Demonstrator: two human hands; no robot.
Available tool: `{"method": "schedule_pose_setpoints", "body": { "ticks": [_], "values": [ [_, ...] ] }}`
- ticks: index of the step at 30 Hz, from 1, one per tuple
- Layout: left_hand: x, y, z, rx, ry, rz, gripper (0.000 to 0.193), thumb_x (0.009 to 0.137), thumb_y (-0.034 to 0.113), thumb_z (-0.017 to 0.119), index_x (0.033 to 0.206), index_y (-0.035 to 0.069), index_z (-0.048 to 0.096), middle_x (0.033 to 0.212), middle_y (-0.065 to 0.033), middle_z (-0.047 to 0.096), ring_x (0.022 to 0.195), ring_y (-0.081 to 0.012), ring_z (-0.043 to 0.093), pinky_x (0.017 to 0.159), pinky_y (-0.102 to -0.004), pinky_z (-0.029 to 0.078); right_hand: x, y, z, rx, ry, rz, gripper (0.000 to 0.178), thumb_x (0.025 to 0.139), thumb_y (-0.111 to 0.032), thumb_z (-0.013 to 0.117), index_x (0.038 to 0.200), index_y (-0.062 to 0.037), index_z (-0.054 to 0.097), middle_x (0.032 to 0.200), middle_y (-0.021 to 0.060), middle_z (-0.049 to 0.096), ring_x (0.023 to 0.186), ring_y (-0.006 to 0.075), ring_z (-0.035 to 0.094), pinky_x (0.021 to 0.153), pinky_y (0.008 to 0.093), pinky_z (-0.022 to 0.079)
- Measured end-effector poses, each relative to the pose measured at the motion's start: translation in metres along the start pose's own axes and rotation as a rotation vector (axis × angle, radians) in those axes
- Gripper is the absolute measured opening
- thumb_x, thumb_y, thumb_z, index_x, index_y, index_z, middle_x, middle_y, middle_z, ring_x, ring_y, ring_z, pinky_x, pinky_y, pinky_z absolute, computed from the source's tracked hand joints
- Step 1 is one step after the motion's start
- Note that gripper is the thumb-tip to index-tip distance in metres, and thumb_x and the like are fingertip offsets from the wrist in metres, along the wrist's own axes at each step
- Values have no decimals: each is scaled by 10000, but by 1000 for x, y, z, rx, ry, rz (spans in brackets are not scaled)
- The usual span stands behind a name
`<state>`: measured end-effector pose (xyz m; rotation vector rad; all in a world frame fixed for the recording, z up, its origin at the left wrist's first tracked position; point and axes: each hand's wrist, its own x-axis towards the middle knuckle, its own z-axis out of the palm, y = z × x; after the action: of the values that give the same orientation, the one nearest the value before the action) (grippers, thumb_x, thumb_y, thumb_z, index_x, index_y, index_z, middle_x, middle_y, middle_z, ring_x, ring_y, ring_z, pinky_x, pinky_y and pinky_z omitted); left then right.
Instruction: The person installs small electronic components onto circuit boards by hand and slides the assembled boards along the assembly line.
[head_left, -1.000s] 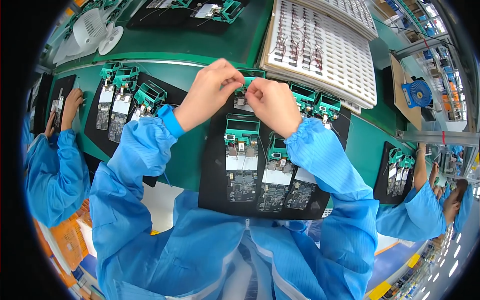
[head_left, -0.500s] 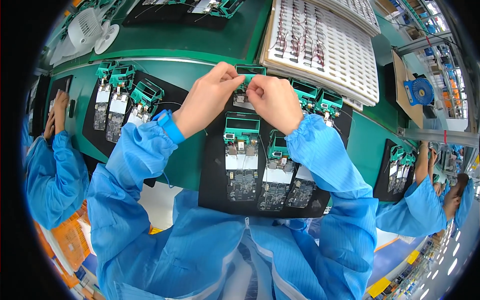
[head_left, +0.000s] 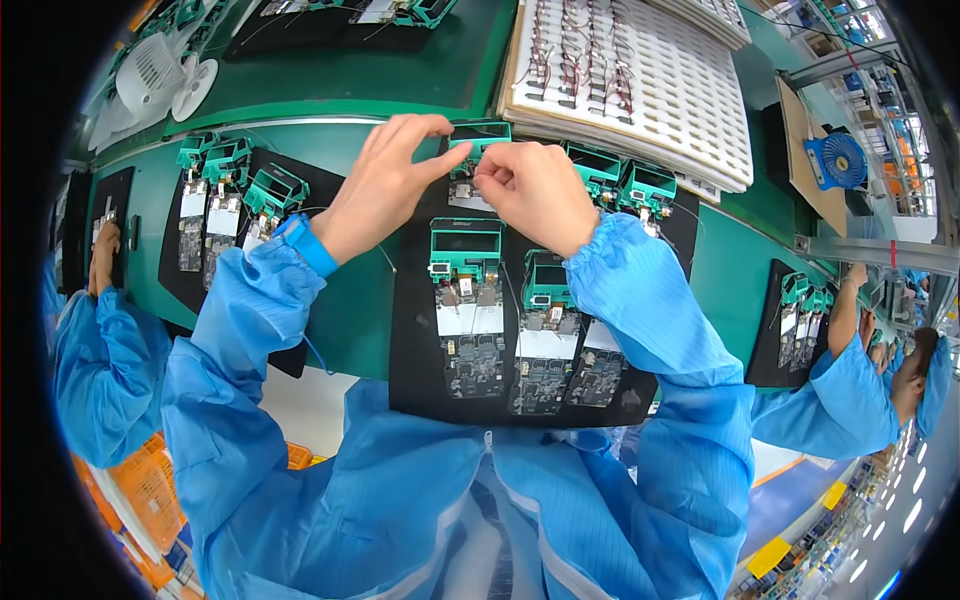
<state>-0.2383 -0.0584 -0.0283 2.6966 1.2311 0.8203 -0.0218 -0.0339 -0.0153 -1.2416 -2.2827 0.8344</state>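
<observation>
At the far end of a black mat, both hands are at a green plastic housing joined to a circuit board. My left hand is at its left side, with thumb and index finger spread apart and the thumb tip close to the frame. My right hand is curled, its fingertips pinched together just below the housing; whatever they hold is hidden. Nearer me lie more boards with green housings, including a left board and a middle board. My right forearm partly covers another board.
A stack of white foam trays with small wired parts stands behind my right hand. Another black mat with green-housed boards lies to the left. A white fan and a blue fan stand farther off. Co-workers' sleeves show at the sides.
My left thumb and index finger have parted from a pinch. My right hand stays pinched, now a little lower at the housing. The whole view has shifted slightly.
</observation>
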Motion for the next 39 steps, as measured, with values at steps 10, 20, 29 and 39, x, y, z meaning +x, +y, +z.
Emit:
{"method": "schedule_pose_setpoints", "body": {
  "ticks": [10,20,29,39],
  "values": [
    [-1,-6,-3,-21,-72,48,601,714,-105,618,1297,41,598,1226,-157,559,1137,-349,560,957,-442,465,-60,15,-75,-388,407,112,70,866,-115,645,890,-80,700,887,112,670,820,357,661,714,466,533],
    [-9,-13,-9,-50,-56,75,545,708,-136,608,1221,43,644,1167,-138,585,1059,-333,594,891,-424,504,-64,25,-65,-795,192,311,132,845,-192,663,807,-75,712,844,118,682,794,340,671,685,454,534],
    [-8,-36,-3,-46,25,207,309,770,-29,689,1075,18,673,1038,-110,643,928,-301,637,797,-405,530,-45,24,-44,-1019,167,267,24,730,-74,696,728,-52,687,758,144,691,689,334,708,604,416,574],
    [-5,-61,-6,25,66,471,215,723,40,674,929,-9,635,923,-95,611,855,-256,617,766,-363,523,-31,3,-32,-460,232,172,93,765,-140,679,730,-54,667,759,154,672,700,365,665,633,468,524]
  ]
}}
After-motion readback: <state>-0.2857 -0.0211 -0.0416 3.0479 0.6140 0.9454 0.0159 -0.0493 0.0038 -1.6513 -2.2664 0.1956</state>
